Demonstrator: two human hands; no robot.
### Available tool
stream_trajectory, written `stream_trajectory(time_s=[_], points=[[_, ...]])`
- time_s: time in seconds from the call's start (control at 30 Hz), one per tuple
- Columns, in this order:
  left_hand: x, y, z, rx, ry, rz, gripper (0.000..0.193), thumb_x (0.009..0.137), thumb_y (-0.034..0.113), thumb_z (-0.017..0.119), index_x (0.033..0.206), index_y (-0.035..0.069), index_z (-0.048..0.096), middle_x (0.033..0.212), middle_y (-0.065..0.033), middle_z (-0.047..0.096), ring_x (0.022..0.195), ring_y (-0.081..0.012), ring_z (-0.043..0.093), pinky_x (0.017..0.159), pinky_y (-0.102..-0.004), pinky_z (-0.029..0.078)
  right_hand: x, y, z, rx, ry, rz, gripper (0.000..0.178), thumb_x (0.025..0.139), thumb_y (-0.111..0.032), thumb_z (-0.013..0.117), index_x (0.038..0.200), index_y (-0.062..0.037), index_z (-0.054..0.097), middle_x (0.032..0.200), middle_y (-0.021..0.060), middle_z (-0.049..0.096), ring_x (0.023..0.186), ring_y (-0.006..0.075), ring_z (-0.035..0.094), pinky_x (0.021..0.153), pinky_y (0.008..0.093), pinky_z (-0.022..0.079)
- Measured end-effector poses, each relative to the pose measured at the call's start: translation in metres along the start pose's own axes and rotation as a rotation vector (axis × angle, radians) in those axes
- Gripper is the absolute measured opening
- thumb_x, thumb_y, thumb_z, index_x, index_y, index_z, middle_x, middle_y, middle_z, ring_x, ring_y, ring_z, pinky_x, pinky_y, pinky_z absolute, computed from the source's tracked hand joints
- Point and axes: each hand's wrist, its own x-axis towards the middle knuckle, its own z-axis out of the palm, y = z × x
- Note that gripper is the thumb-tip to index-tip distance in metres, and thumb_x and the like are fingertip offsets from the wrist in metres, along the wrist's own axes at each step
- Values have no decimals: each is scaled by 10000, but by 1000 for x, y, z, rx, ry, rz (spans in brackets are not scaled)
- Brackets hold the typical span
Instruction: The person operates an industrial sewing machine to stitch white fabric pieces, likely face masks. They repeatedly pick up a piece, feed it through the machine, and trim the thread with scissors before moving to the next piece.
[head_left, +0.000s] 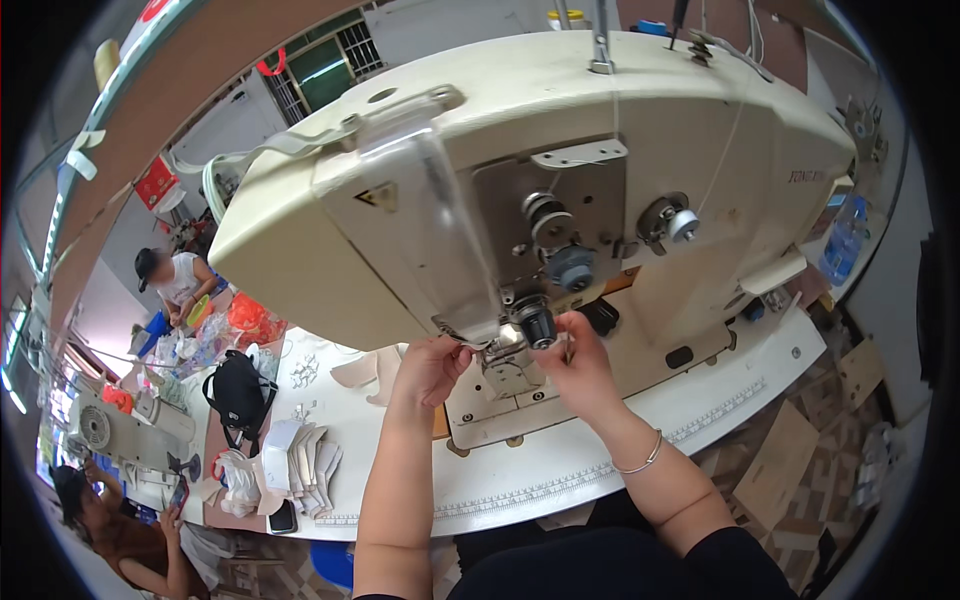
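Head view: bare left hand (430,372) and right hand (583,372), grips curled, closure and contents unclear, tend a bulky cream sewing machine (680,140). Work looks unfinished.

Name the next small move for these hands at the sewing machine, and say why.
Probably bring the right hand slightly toward the left hand: they flank the needle area under the head of the sewing machine, fingers curled as if for fine work. Anything between the fingertips is too small to tell.

Left hand (430,370) near right hand (580,368), both curled.
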Motion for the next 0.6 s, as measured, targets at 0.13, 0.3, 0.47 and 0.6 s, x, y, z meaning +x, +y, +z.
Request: stream_trajectory(time_s=[0.13, 0.3, 0.47, 0.6], points=[[-2, -1, -4, -115, -61, -26, 118, 783, -54, 440, 862, -91, 520, 804, -152, 581, 681, -165, 584, 562, -176, 519, -9, 7, -3, -280, 5, -236, 370, 744, -65, 609, 1077, -53, 448, 876, 44, 458, 712, 139, 483, 617, 259, 426], [-20, -11, -4, -567, -53, -210, 119, 813, -34, 452, 892, -120, 476, 878, -193, 544, 731, -214, 583, 631, -214, 555, -16, 12, -11, -373, -49, -359, 471, 746, -58, 609, 1182, -61, 431, 843, 52, 463, 719, 210, 504, 666, 301, 431], [-39, -15, 17, -147, 136, 168, 306, 832, 2, 474, 1127, -24, 396, 941, -142, 517, 811, -222, 569, 651, -250, 520, -18, -4, -17, -803, -30, -439, 516, 748, -184, 633, 1221, -126, 433, 814, 50, 452, 613, 200, 512, 550, 305, 451], [-49, -34, 22, 1095, 404, 1000, 433, 716, 28, 611, 1120, 64, 458, 1097, -124, 440, 1019, -247, 466, 806, -321, 424, -14, -8, -13, -1006, 56, -537, 442, 761, -283, 602, 1143, -89, 492, 837, 64, 489, 562, 174, 527, 477, 281, 444]])
